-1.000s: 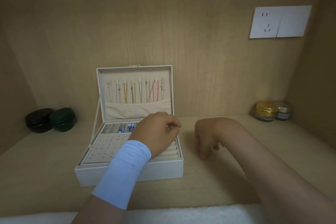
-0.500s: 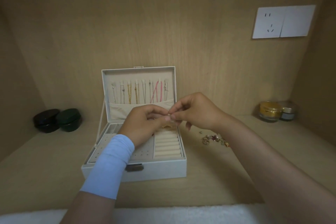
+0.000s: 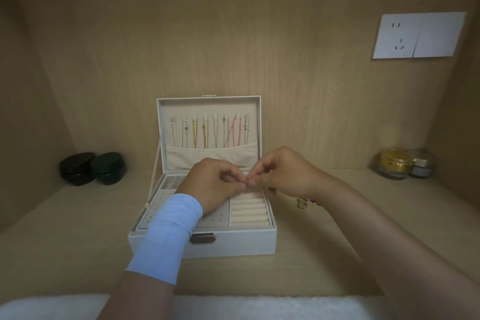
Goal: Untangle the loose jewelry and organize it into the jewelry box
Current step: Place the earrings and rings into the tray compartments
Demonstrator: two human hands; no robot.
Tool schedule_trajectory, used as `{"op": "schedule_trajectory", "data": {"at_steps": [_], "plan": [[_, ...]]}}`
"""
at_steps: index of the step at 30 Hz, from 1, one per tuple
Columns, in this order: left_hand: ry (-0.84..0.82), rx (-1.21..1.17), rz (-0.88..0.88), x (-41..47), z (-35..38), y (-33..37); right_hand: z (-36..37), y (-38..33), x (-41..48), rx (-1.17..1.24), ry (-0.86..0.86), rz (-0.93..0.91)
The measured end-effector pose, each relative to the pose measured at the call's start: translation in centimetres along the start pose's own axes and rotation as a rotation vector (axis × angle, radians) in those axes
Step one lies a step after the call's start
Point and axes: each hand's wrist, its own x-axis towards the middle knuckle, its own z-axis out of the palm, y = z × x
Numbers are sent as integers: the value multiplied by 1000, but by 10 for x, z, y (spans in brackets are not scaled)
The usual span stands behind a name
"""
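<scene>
Fingers (image 3: 255, 182) of both your hands meet tip to tip in the head view, just above the back of the ring rolls (image 3: 249, 213). Your left hand (image 3: 215, 184) and right hand (image 3: 288, 174) each pinch the same small piece (image 3: 246, 185). It is too tiny to tell whether it is a ring, a clasp or an earring.

The jewelry box (image 3: 202, 244) stands open on the surface (image 3: 324, 241), and several necklaces (image 3: 205, 132) hang in a neat row inside its lid (image 3: 166, 109). That part looks done. The ring rolls that you can see hold nothing, and the punched earring panel (image 3: 161, 202) looks bare where your sleeve (image 3: 166, 236) does not cover it.

A little tangle of loose jewelry (image 3: 302, 202) lies on the surface just right of the box, partly under your right wrist. So you seem to be partway: the chains are stowed, and the small pieces remain to be separated and seated.
</scene>
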Motion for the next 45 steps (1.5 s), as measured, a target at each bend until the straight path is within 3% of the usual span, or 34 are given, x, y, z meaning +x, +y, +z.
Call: {"op": "schedule_trajectory", "data": {"at_steps": [12,23,30,35,45], "plan": [[-68,214,56,-2,-4,0,11,-1,2,-312,13,-32],[-38,299,93,-3,-1,1,12,0,0,-360,56,-79],[-58,423,139,-1,-5,-2,14,3,1,-325,-36,-104],[31,356,124,-2,-17,-2,13,6,3,-344,-1,-77],[-1,374,117,-5,1,6,8,8,3,-278,-37,-56]]}}
